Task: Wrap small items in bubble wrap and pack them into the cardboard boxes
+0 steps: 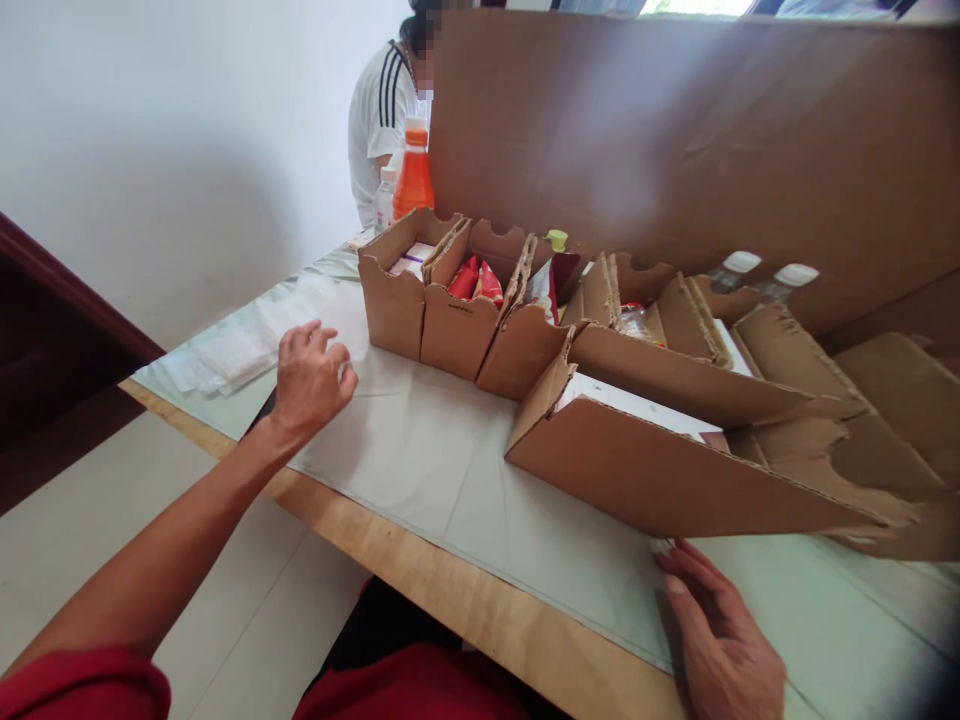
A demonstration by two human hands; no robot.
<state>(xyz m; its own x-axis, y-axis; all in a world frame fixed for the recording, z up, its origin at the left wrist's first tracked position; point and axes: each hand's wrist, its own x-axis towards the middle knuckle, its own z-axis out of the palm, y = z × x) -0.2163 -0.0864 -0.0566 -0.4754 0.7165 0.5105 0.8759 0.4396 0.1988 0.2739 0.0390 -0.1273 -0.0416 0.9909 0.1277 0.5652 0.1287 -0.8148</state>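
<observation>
While the left hand (311, 375) hovers half-curled and empty over the pale-covered wooden desk (420, 450), the right hand (720, 640) lies flat, fingers spread, just below the long brown cardboard box (660, 470). Best steady that near wall first. Beyond the left hand: three smaller cardboard compartments (450, 300), one orange bottle (413, 172).

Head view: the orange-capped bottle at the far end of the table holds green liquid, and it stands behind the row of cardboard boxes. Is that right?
Not quite. In the head view the bottle holds orange liquid, not green. The rest stands: its cap is orange, and it stands at the far end of the table, behind the row of cardboard boxes.
</observation>
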